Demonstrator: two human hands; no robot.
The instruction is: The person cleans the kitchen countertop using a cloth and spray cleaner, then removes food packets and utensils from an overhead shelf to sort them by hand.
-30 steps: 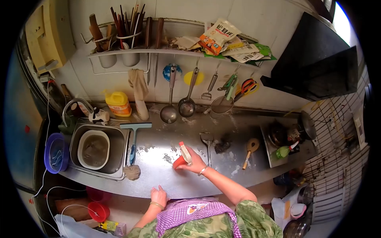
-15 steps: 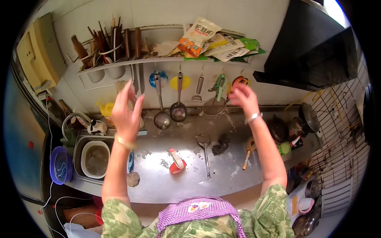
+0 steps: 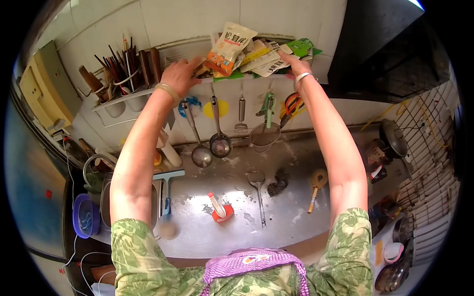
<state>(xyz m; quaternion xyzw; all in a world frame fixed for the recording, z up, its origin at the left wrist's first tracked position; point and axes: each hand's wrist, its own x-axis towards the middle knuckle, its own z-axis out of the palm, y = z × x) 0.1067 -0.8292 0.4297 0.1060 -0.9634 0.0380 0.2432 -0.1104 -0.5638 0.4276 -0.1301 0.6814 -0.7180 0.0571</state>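
Note:
Both arms reach up to the wall shelf (image 3: 123, 101). My left hand (image 3: 180, 75) is at the left end of a pile of seasoning packets, its fingers bent over the shelf; what they hold, if anything, is hidden. At the pile's right side, my right hand (image 3: 297, 65) has its thumb over a white packet (image 3: 271, 65), its other fingers partly hidden. Between the hands lies an upright orange and cream packet (image 3: 228, 48), with green packets (image 3: 300, 47) to the right. On the steel counter (image 3: 197, 237) stands a red spray bottle (image 3: 222, 212), touched by neither hand.
Ladles (image 3: 202, 156), a strainer (image 3: 265, 136) and scissors (image 3: 292, 106) hang below the shelf. A spatula (image 3: 258, 192), dark scrubber (image 3: 279, 182), wooden-handled brush (image 3: 316, 190) and squeegee (image 3: 168, 190) lie on the counter. A purple basin (image 3: 86, 216) is at left.
The red spray bottle, first in my right hand, was let go onto the counter. Both hands have risen to the shelf and now reach the packets at either side of the pile.

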